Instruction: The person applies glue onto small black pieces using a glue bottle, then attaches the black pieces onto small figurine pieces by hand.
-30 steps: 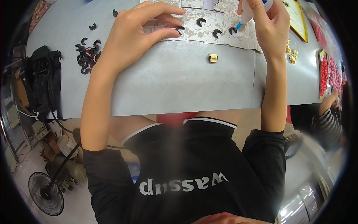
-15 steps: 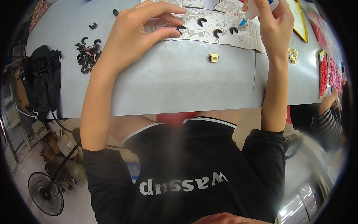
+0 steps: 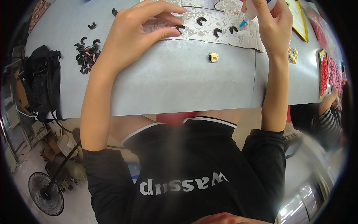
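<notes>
My right hand [image 3: 271, 28] grips a small white squeeze bottle [image 3: 250, 13] with a blue nozzle. The nozzle tip points down beside a black curved piece [image 3: 233, 30] lying on a blotched sheet of cardboard [image 3: 242, 42]. Another curved piece [image 3: 217, 33] lies to its left, and a third [image 3: 201, 21] a little farther off. My left hand [image 3: 143, 28] rests over the cardboard's left part with thumb and fingers apart. Its thumb tip is close to one more black piece [image 3: 181, 28]; whether they touch I cannot tell. A pale yellow and black block [image 3: 213, 57] sits on the table nearer me.
A pile of black curved pieces [image 3: 86, 56] lies left of my forearm on the grey table [image 3: 167, 82]. Small yellow parts [image 3: 293, 56], a tray of red pieces [image 3: 323, 74] and a yellow-edged frame [image 3: 299, 22] are at the right. Another person's arm [image 3: 328, 101] shows there.
The bottle's nozzle tip has shifted very slightly right, away from the rightmost black piece. My left hand has stayed in place.
</notes>
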Demonstrator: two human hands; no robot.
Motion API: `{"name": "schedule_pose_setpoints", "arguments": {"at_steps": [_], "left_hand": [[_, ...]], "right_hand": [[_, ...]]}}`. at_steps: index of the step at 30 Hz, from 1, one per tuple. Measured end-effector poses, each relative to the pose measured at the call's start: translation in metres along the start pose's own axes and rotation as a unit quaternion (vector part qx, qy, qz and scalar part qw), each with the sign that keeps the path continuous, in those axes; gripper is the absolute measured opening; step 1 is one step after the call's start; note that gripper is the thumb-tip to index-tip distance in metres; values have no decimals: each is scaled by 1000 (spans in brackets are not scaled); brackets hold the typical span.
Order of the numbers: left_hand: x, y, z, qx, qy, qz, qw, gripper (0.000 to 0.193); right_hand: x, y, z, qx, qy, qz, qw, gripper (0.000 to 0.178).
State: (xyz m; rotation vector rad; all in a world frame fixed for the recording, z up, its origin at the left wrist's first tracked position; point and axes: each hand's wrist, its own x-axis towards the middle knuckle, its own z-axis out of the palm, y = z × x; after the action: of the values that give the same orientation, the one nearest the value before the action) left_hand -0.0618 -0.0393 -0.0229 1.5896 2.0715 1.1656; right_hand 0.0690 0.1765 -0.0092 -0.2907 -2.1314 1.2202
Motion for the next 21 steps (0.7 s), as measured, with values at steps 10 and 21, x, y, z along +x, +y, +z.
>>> {"name": "schedule_pose_setpoints", "arguments": {"at_steps": [10, 21], "left_hand": [[1, -5, -7, -35, 4, 9, 999, 36], [-10, -3, -7, -31, 9, 24, 999, 33]], "right_hand": [[7, -11, -14, 13, -2, 41, 999, 12], [-3, -30, -51, 7, -5, 73, 997, 23]]}}
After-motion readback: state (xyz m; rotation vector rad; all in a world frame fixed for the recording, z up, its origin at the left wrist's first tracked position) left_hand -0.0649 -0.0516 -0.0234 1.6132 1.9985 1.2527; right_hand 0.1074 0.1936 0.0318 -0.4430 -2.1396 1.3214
